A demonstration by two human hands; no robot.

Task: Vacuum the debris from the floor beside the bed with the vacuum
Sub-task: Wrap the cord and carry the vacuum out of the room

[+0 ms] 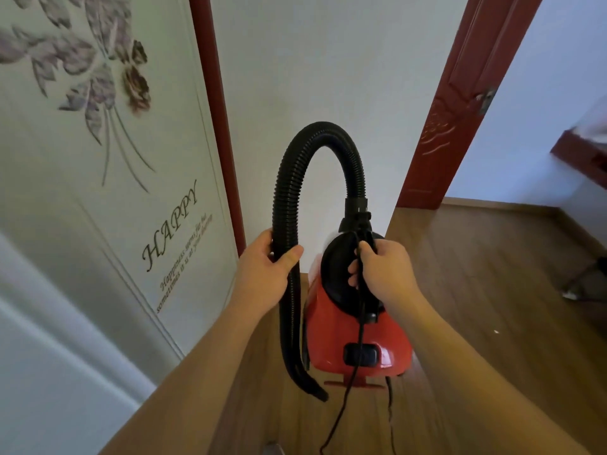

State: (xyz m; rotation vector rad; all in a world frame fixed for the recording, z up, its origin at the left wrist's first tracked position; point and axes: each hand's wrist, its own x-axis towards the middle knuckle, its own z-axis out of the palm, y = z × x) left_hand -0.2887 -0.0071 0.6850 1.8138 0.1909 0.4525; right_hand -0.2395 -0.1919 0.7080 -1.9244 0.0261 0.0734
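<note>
A small red vacuum [341,339] with a black top hangs above the wooden floor [476,290]. My right hand [384,270] is shut on its black handle and on the black power cord [348,399], which trails down toward me. A ribbed black hose [289,178] arches up from the vacuum's front and comes down on the left. My left hand [266,270] grips that hose partway down. The hose's nozzle end [312,385] dangles just above the floor. A small white speck of debris [496,331] lies on the floor to the right.
A white wardrobe door [98,159] with a flower print and the word HAPPY stands close on the left. A white wall is straight ahead. A dark red door frame [460,103] opens to the right. A red bed corner [581,156] shows at the right edge.
</note>
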